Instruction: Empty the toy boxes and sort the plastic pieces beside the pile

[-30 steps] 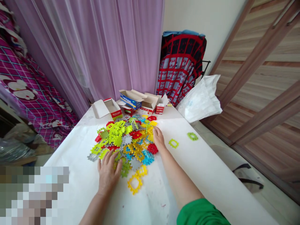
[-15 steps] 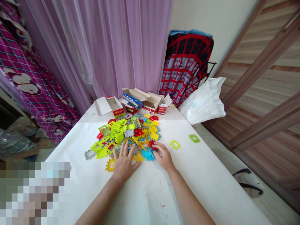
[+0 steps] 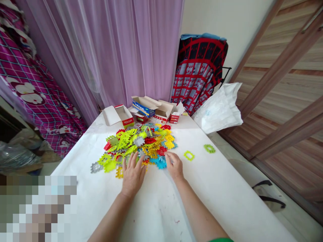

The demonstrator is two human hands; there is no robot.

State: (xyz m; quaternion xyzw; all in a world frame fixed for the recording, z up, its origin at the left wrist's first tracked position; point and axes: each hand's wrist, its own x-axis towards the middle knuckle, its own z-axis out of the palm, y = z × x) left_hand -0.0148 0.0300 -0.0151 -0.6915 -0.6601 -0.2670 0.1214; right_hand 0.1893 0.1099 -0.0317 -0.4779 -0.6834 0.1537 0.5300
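A heap of flat plastic interlocking gear-edged pieces (image 3: 126, 136) in lime, yellow, grey, red and blue lies on the white-covered table (image 3: 156, 208). My left hand (image 3: 132, 176) rests at the heap's near edge, fingers outstretched and apart with the tips over several pieces. Just left of it a yellow piece (image 3: 119, 172) shows. My right hand (image 3: 175, 166) is at the heap's right side with its fingers bent inward and together, beside a blue piece (image 3: 161, 162) and a red piece (image 3: 162, 151). Whether anything sits inside those curled fingers is hidden.
Open cardboard boxes (image 3: 126, 117), one of them blue (image 3: 143, 107), stand behind the heap. Two lime pieces, a frame (image 3: 189, 155) and a round one (image 3: 209, 148), lie apart at right. A white bag (image 3: 219, 109) leans at the right edge, with a clear chair (image 3: 242, 171) below.
Yellow and blue pieces near my hands have shifted inward and away from me. The fingers of my right hand have curled more. My left thumb has drawn in toward the hand.
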